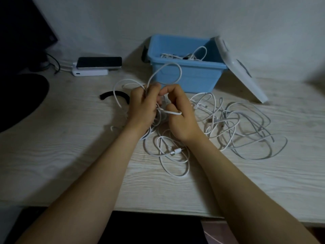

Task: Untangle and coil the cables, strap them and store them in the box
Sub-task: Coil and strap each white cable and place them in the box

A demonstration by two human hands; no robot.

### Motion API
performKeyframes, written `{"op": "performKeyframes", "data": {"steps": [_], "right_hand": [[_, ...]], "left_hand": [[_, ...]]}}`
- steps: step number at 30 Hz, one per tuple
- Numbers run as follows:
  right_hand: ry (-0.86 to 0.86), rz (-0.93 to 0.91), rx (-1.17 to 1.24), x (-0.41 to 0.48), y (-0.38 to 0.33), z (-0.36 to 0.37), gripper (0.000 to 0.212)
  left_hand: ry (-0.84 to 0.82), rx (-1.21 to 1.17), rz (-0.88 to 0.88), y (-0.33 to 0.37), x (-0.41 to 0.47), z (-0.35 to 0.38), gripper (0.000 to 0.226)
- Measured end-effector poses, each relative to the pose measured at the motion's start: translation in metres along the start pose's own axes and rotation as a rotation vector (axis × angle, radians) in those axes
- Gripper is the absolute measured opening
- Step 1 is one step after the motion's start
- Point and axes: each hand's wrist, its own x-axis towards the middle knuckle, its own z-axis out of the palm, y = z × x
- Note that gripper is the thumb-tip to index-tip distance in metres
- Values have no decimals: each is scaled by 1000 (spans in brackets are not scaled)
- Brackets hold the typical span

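Single head-worn, wide-angle view, taken from above the near edge of the desk (70, 147) and facing forward and down across it. Both forearms enter from the lower corners and converge near the frame centre. There the left grip (142, 106) and right grip (177, 118) hold a white cable (173, 112) at close range, within arm's reach of the lens. The blue box (184, 78) and the wall (105, 23) behind it occupy the upper part. The desk's far edge bows toward the borders.
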Motion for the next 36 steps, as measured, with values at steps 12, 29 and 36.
{"op": "performKeyframes", "data": {"steps": [12, 29, 36], "right_hand": [[189, -68, -834, -7, -18, -17, 33], [-49, 291, 864, -78, -169, -61, 35], [-57, 263, 475, -114, -176, -56, 27]], "left_hand": [[27, -4, 98, 22, -15, -16, 53], [-574, 227, -134, 110, -124, -69, 38], [-974, 528, -204, 109, -162, -78, 76]]}}
